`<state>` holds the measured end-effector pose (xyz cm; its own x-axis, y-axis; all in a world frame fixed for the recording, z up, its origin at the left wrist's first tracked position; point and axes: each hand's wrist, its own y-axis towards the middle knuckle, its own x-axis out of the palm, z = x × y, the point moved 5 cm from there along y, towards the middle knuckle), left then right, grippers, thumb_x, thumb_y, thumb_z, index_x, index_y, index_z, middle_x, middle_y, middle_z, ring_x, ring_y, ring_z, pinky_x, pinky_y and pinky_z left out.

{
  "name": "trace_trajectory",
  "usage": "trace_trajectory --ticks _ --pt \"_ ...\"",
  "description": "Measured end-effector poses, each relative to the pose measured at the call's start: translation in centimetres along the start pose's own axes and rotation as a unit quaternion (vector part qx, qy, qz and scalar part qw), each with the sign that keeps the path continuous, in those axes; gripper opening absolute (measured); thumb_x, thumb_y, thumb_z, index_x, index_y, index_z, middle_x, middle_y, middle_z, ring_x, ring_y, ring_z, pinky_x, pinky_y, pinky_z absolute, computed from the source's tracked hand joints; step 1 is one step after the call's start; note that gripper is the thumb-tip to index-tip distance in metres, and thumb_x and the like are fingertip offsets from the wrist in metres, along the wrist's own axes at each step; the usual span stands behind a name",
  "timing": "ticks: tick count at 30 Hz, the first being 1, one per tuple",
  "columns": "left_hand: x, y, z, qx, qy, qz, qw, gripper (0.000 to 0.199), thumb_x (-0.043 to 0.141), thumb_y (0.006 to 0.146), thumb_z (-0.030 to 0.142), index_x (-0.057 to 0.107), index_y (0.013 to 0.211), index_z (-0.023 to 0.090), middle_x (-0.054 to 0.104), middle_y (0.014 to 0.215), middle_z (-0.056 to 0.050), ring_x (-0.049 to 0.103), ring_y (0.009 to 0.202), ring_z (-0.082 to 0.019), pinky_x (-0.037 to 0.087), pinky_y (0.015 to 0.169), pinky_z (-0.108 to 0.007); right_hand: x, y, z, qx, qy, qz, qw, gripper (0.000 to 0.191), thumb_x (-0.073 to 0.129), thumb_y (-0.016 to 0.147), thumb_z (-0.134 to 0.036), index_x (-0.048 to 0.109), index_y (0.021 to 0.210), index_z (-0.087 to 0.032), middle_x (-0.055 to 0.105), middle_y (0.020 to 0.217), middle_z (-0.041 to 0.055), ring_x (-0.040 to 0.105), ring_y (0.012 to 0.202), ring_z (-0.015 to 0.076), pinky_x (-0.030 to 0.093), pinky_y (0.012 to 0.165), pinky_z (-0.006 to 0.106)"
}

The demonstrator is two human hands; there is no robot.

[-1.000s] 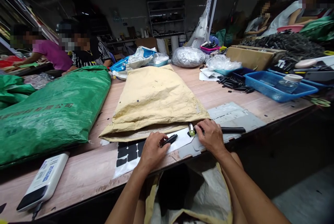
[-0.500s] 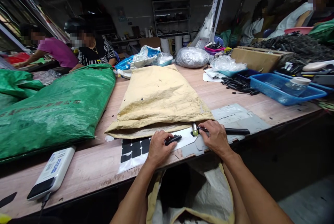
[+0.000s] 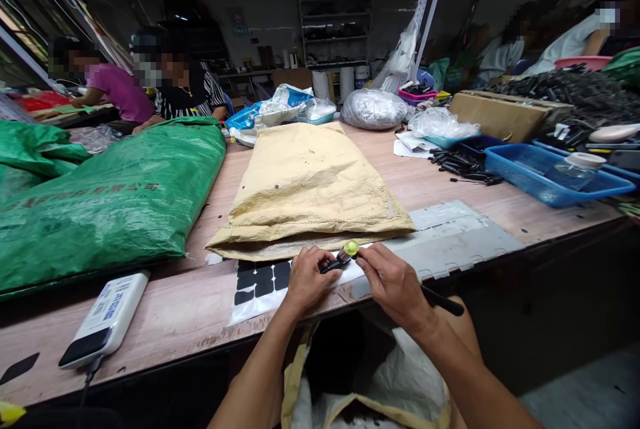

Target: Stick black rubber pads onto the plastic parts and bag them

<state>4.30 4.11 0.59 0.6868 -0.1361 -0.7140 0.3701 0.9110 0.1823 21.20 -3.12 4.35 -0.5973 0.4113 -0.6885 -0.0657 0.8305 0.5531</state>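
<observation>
My left hand (image 3: 309,277) pinches a small black part (image 3: 331,267) above the table's front edge. My right hand (image 3: 393,282) is closed around a hammer, whose black handle (image 3: 443,300) sticks out behind the hand. The hammer's yellow-green tipped head (image 3: 351,249) is tilted up beside the black part; whether they touch is unclear. Under my left hand is a white sheet with black stickers (image 3: 263,282). Just behind my hands lies a flat yellow sack (image 3: 310,182). A grey board (image 3: 460,239) lies to the right.
A green sack (image 3: 110,209) and a white power bank (image 3: 105,319) with a cable are on the left. Blue trays (image 3: 555,179), black parts (image 3: 463,165) and a cardboard box (image 3: 500,115) stand right. An open sack (image 3: 370,375) hangs below the edge. Several people sit across.
My right hand has moved left and nearer to my left hand. The hammer has swung from lying across the board to a tilt, head raised beside the black part, handle end lowered.
</observation>
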Motion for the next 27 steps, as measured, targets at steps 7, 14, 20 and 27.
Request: trace_trajectory --ticks 7,14,20,27 --pt "0.2 -0.1 -0.3 0.001 0.011 0.008 1.0 0.01 0.075 0.077 0.022 0.07 0.086 0.023 0.067 0.087 0.0 0.056 0.087 -0.021 0.038 0.079 -0.033 1.7 -0.2 -0.9 0.016 -0.099 -0.059 0.993 0.023 0.046 0.103 -0.026 0.068 0.111 -0.025 0.069 0.094 0.0043 0.063 0.082 0.0174 0.043 0.071 0.028" --pt "0.1 -0.3 0.0 0.003 -0.007 0.009 1.0 0.013 0.076 0.076 0.026 0.071 0.088 0.024 0.067 0.085 0.001 0.055 0.085 -0.02 0.038 0.08 -0.033 1.0 -0.2 0.0 0.027 -0.103 -0.004 0.994 0.027 0.045 0.104 -0.028 0.068 0.117 -0.023 0.068 0.094 0.0059 0.063 0.09 0.0199 0.043 0.077 0.029" --pt "0.0 -0.2 -0.3 0.006 -0.02 -0.016 1.0 0.013 0.071 0.083 0.031 0.072 0.094 0.024 0.067 0.09 -0.001 0.055 0.089 -0.021 0.038 0.083 -0.035 -0.2 -0.6 2.7 0.045 -0.114 0.024 0.992 0.026 0.047 0.103 -0.028 0.069 0.118 -0.023 0.069 0.095 0.0053 0.063 0.092 0.0195 0.043 0.08 0.029" --pt "-0.3 -0.3 -0.2 0.016 -0.034 -0.027 0.999 0.021 0.054 0.096 0.036 0.071 0.096 0.024 0.068 0.096 -0.002 0.056 0.097 -0.024 0.037 0.088 -0.038 -1.4 -0.6 7.6 0.01 -0.168 -0.012 0.986 0.02 0.056 0.098 -0.025 0.074 0.107 -0.025 0.069 0.095 0.0049 0.057 0.093 0.0215 0.039 0.083 0.033"
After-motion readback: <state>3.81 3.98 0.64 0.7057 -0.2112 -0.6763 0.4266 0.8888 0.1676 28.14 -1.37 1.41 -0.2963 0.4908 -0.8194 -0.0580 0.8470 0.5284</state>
